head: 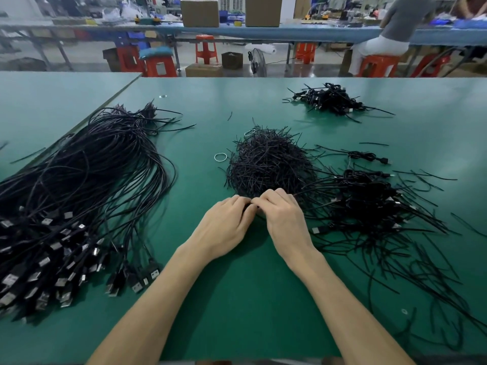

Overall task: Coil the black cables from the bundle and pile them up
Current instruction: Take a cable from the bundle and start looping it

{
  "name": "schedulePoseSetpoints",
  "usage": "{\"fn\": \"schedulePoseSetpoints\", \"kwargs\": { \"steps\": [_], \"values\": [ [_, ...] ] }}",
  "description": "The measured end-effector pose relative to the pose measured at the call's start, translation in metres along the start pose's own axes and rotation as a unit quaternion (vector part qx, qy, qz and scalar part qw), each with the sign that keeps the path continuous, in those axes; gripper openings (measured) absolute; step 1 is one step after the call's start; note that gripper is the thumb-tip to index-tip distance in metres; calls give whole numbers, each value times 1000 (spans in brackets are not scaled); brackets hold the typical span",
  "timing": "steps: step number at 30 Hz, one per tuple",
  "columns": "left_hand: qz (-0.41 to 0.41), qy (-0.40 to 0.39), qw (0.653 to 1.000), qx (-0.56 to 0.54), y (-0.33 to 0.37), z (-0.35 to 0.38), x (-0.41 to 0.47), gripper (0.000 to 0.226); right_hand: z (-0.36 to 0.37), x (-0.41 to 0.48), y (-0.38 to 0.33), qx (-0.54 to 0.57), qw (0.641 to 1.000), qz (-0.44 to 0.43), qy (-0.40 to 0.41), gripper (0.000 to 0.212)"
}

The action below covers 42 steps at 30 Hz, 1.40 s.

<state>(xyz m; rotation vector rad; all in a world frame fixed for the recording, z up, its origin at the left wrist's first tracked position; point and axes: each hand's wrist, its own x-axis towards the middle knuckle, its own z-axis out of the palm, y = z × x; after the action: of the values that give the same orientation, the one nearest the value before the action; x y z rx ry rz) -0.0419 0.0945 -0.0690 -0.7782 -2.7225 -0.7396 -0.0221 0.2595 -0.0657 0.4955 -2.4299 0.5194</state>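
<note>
A big bundle of long black USB cables (79, 196) lies on the left of the green table (237, 299), plugs toward me. A heap of short black twist ties (268, 162) sits in the middle. Coiled, tied cables are piled at the right (374, 206), and a smaller pile (329, 100) lies farther back. My left hand (226, 225) and my right hand (284, 219) meet at the near edge of the tie heap, fingers curled together around a small black coiled cable (251, 206) that is mostly hidden between them.
A clear rubber band (220, 157) lies left of the tie heap. Loose ties are scattered over the right side of the table. Beyond the far edge are red stools (207, 48), cardboard boxes (199, 13), a fan and a seated person (390, 35).
</note>
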Motion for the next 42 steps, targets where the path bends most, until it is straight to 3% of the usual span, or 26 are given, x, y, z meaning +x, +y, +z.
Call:
{"fn": "schedulePoseSetpoints", "kwargs": {
  "steps": [6,10,13,17,23,29,35,40,42],
  "values": [
    [-7,6,1000,-1,-4,4,3,40,3,0,1,-14,999,-17,44,16],
    [-103,16,991,-86,-9,4,7,35,1,-1,-2,-36,996,11,79,35],
    [-184,77,944,-264,-18,-1,12,39,-1,-1,-4,-42,995,32,86,29],
    [-220,117,886,-391,-24,-9,12,38,3,8,-5,4,990,141,-24,28],
    [-199,104,906,-359,-19,-10,10,37,16,38,-5,16,968,246,-43,32],
    [-195,105,912,-346,-18,-10,11,37,21,37,1,52,961,270,5,12],
    [-204,95,918,-326,-18,-10,11,37,8,28,5,91,948,293,89,16],
    [-224,127,908,-331,-20,-8,13,38,-6,21,-7,269,918,256,140,15],
    [-230,141,911,-312,-19,-6,14,38,-4,13,-15,363,883,266,131,12]
  ]
}}
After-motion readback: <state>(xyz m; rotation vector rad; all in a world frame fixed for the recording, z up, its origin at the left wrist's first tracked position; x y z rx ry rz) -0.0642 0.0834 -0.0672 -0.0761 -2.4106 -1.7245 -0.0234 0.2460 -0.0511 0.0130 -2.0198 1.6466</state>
